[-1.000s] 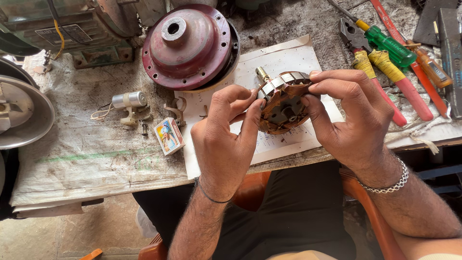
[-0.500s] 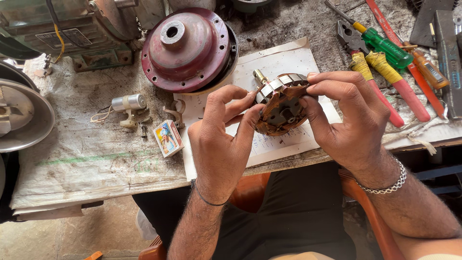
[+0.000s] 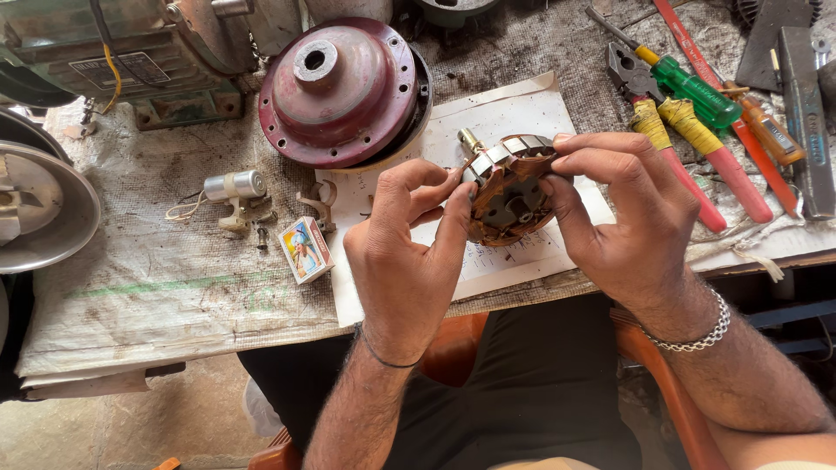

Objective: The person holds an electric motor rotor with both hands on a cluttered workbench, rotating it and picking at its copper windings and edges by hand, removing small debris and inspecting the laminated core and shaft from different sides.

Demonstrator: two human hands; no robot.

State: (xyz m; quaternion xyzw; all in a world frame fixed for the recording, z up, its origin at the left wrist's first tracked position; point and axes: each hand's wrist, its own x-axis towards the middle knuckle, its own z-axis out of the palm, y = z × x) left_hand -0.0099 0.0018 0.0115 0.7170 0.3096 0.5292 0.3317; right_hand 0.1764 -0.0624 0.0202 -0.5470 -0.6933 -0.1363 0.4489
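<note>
Centre of frame: left hand (image 3: pixel 402 261) & right hand (image 3: pixel 629 218) both clasp a wound motor core (image 3: pixel 509 187), held above the white paper (image 3: pixel 505 113). Red motor cover (image 3: pixel 340 87) lies off, upper centre, so disassembly looks done; core inspection underway, reassembly apparently left. Pliers (image 3: pixel 670 122) untouched, upper right on surface.

A repair workshop: a grimy bench (image 3: pixel 174 287) strewn with pliers (image 3: pixel 670 130), screwdrivers (image 3: pixel 688 83) and a red motor cover (image 3: pixel 340 91).
</note>
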